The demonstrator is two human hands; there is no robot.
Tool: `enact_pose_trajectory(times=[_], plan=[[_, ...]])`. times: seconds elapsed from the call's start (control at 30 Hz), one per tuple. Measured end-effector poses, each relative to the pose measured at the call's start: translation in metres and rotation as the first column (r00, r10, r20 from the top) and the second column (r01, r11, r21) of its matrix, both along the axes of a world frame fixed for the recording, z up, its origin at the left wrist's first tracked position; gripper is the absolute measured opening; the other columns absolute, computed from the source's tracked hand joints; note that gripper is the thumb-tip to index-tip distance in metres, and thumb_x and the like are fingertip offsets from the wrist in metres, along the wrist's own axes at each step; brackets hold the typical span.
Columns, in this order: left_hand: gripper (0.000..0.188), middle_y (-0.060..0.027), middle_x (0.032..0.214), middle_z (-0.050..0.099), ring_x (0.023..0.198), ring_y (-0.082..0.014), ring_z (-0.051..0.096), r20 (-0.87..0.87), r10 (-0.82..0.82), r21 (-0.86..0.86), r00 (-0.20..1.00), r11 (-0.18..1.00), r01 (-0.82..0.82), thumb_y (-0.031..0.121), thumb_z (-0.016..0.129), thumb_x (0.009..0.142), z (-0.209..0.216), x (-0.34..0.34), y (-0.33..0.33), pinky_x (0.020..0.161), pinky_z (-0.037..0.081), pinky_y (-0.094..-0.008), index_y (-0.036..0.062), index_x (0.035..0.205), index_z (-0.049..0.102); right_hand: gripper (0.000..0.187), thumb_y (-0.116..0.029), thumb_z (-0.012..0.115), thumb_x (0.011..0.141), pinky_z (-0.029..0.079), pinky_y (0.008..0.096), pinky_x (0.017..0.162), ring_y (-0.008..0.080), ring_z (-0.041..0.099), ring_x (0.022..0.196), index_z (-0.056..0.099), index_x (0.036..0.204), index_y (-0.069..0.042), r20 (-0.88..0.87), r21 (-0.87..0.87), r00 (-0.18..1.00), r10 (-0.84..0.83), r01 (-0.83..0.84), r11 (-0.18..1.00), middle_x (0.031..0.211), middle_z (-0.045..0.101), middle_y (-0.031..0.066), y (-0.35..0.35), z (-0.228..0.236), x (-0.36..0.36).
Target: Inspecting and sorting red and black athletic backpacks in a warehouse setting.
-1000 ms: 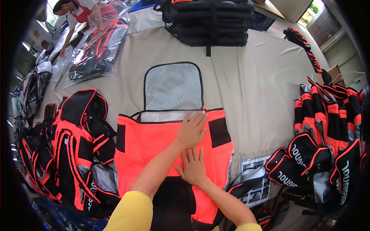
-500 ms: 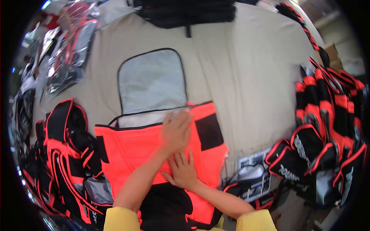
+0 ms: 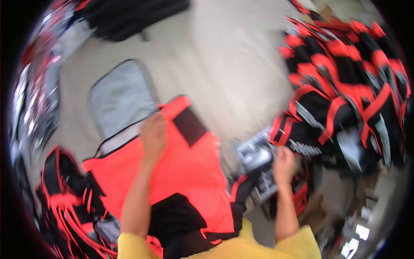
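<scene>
A bright orange-red and black bag (image 3: 185, 159) lies in front of me. Its grey-lined flap (image 3: 125, 97) is folded back, away from me, and a pale lining shows in the opening. My left hand (image 3: 154, 136) rests at the edge of that opening; its fingers are blurred, and I cannot tell whether they grip the edge. Off to the right, my right hand (image 3: 284, 164) has its fingers drawn together beside a printed sheet (image 3: 254, 153) and the near edge of a pile of black and orange-red bags (image 3: 340, 108). What it holds, if anything, is too blurred to make out.
More black and orange-red bags (image 3: 69, 198) lie at the left. Clear plastic-wrapped packs (image 3: 43, 99) line the far left. A black folded item (image 3: 133, 17) lies at the far edge of the beige cloth (image 3: 233, 56). Cardboard (image 3: 315, 211) shows low on the right.
My right hand has left the bag's front and moved right to the pile. My left hand stays at the opening. The view has turned right, so the bag appears tilted and further left.
</scene>
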State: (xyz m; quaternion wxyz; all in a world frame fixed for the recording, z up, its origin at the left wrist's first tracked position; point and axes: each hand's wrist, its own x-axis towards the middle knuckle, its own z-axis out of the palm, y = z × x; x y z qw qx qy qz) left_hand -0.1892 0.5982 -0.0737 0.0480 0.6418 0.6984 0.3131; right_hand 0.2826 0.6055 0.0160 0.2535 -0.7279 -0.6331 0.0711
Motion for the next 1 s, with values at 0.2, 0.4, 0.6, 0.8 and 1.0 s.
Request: enact_pose_trajectory(times=[0.2,0.4,0.6,0.8,1.0], plan=[[0.025,-0.0121,0.119,0.065,0.106,-0.0347,0.062,-0.12,0.253,0.052,0.96,0.967,-0.249,0.016,0.073,0.092,0.04,-0.011,0.048,0.092,0.051,-0.0475,0.008,0.116,0.071,0.041,-0.02,0.078,0.095,0.05,0.0485,0.09,0.0426,0.064,0.099,0.058,0.124,0.002,0.282,-0.256,0.958,-0.056,0.131,0.958,0.109,0.065,0.0237,-0.066,-0.073,0.142],[0.019,-0.0083,0.101,0.061,0.099,-0.0312,0.06,0.059,0.122,-0.131,0.991,0.985,-0.114,0.016,0.076,0.088,0.017,-0.045,0.027,0.09,0.048,-0.0452,0.0077,0.103,0.068,0.025,-0.021,0.073,0.102,0.049,0.0275,0.054,0.0092,0.058,0.071,0.06,0.112,-0.003,-0.28,-0.653,0.867,-0.412,0.142,0.744,0.09,0.062,0.0019,-0.057,-0.034,0.11],[0.008,-0.0086,0.09,0.055,0.088,-0.0291,0.057,0.025,0.124,0.009,0.992,0.992,-0.125,0.01,0.071,0.088,0.028,-0.034,0.04,0.079,0.045,-0.0414,0.008,0.092,0.064,0.006,-0.013,0.056,0.111,0.043,0.0221,0.045,0.0059,0.052,0.054,0.054,0.113,-0.007,-0.572,-0.305,0.784,-0.242,0.07,0.95,0.086,0.066,0.0036,0.016,0.084,-0.097],[0.014,-0.0068,0.084,0.05,0.081,-0.0264,0.056,0.1,0.105,0.122,0.989,0.986,-0.117,0.009,0.069,0.086,0.035,-0.037,0.036,0.072,0.045,-0.0388,0.0077,0.1,0.071,0.029,-0.009,0.067,0.105,0.043,0.0243,0.061,0.008,0.055,0.069,0.056,0.13,-0.002,-0.448,-0.082,0.776,0.444,-0.53,0.844,0.085,0.066,0.0026,0.071,0.06,-0.254],[0.023,-0.0056,0.084,0.051,0.081,-0.0253,0.057,0.094,0.08,0.062,0.992,0.994,-0.086,0.01,0.067,0.087,0.049,-0.037,0.031,0.07,0.046,-0.0391,0.0093,0.108,0.077,0.034,-0.027,0.075,0.1,0.049,0.0301,0.07,0.0133,0.057,0.071,0.071,0.123,-0.002,-0.382,-0.398,0.782,0.493,-0.62,0.676,0.073,0.06,0.0091,0.138,0.029,-0.369]])
